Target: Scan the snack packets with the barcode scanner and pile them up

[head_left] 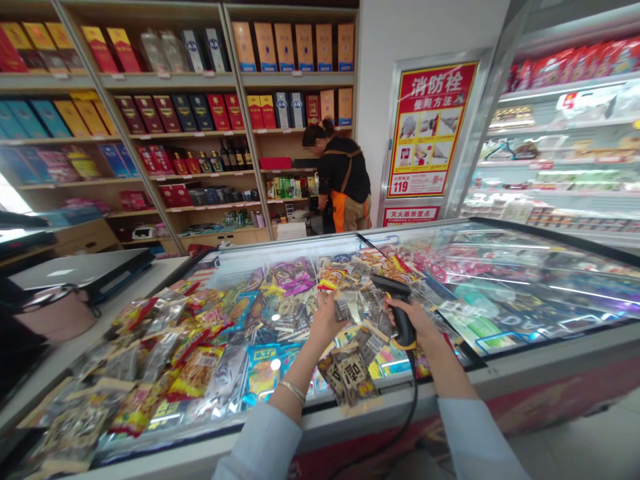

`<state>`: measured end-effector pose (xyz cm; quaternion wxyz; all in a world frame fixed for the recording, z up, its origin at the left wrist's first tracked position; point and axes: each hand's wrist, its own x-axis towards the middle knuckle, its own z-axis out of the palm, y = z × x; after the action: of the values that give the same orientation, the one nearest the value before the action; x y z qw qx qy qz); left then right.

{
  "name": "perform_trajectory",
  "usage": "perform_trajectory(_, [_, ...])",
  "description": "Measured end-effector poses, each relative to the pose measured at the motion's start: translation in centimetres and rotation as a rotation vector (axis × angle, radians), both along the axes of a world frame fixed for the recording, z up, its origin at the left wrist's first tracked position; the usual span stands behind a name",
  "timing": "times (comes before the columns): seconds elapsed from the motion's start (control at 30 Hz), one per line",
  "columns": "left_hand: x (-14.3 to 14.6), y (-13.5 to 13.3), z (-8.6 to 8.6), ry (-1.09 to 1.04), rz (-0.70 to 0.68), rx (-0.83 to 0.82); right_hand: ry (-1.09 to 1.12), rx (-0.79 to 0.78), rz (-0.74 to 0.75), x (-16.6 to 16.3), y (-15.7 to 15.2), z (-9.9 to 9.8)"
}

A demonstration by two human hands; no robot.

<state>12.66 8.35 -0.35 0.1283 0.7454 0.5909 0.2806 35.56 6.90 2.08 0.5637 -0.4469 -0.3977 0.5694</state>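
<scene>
My left hand [327, 324] is raised over the freezer's glass top, its fingertips closed on the lower edge of a red and yellow snack packet [332, 275]. A black handheld barcode scanner [403, 321] sits in my right hand [423, 322], fingers wrapped around its handle. The scanner's head points left, toward the packets, and its cable hangs over the freezer's front edge. Between my forearms lie dark packets with a white label [353, 371], partly over the front rim. Several other snack packets are spread around both hands.
A pile of packets [195, 373] covers the left of the chest freezer [530, 367]. A counter with a pink container [57, 312] stands at far left. Behind the freezer, a person in an orange and black apron [345, 170] bends by shelves of boxes [295, 47]. A refrigerated display [555, 157] stands right.
</scene>
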Motion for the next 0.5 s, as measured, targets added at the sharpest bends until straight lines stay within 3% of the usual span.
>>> perform_trajectory(0.23, [-0.7,0.3,0.2,-0.208,-0.094,0.054,-0.015,0.048,0.047,-0.4,-0.3,0.7])
perform_trajectory(0.5, [-5.0,1.6,1.7,-0.457,-0.063,0.250,-0.063,0.089,0.046,-1.2,-0.8,1.8])
